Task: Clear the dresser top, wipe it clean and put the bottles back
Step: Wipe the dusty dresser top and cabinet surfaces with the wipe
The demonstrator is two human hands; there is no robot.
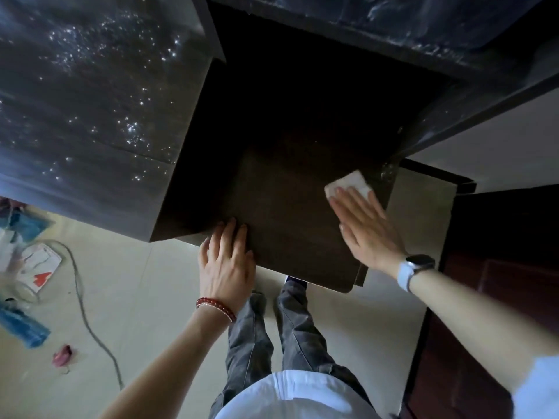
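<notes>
The dark brown dresser top (290, 207) fills the middle of the head view, with nothing standing on it. A white folded cloth (348, 184) lies near its right edge. My right hand (366, 228) presses flat on the cloth, fingers straight, and a watch sits on that wrist. At the front left corner of the top rests my left hand (227, 261), fingers relaxed over the edge, a red bead bracelet at the wrist. No bottles show on the top.
A dark glossy cabinet (84, 116) rises on the left and a dark shelf (423, 31) hangs over the back. On the pale floor at left lie blue bags (21, 325), a grey cable (87, 313) and a small pink thing (62, 355). A dark red door (496, 282) stands right.
</notes>
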